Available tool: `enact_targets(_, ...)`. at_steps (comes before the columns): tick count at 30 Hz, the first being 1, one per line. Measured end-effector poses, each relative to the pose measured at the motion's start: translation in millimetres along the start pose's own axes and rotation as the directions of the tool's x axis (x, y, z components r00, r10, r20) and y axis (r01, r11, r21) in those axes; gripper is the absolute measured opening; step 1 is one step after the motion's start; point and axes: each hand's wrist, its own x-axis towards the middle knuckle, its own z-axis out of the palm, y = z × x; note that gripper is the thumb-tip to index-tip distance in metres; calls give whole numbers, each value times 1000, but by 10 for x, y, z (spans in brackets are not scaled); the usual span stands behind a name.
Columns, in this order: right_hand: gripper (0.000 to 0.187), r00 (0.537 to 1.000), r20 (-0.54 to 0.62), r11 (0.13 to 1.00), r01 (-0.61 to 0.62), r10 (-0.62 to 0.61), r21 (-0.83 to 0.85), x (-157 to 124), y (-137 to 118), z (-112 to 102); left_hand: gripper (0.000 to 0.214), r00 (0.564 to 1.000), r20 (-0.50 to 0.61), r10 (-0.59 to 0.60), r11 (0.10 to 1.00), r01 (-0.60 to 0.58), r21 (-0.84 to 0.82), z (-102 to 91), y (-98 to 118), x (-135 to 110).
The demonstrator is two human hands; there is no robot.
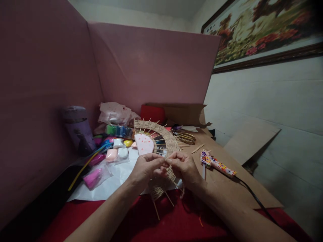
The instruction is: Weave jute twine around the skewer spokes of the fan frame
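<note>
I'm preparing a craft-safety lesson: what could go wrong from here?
Bare stick ends on the woven piece might prick the left hand or right hand. The flowered glue gun lies on cardboard near the right hand and could burn it if hot. Its black cord might get snagged.

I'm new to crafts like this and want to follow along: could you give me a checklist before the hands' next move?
1. Left hand and right hand at the woven piece: ok, meeting there.
2. Exactly what they pinch: cannot tell, hidden between the hands.
3. Spotted fabric half-circle inside the woven curve: ok.
4. Glue gun set aside: ok, lying on the cardboard to the right.
5. Glue gun hot: cannot tell.
6. Stick ends covered: not ok, several jut bare past the woven piece.
</note>
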Motion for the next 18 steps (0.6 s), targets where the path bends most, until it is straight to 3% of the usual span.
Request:
enact_targets(5, 20, 999, 39, 999, 37, -36, -16, -8, 11, 13, 17, 1000, -10, 26, 995, -25, 94, -15, -16, 12)
enact_targets(12, 19, 998, 57, 999, -25, 22, 46, -12, -11, 14, 16, 998, -36, -49, 999, 50, 12, 4, 11, 16)
enact_targets(18, 19, 1000, -13, 998, -18, 19, 68, 1, -6, -12, 26, 996, -37, 86, 982, -78, 172, 25, 13, -19)
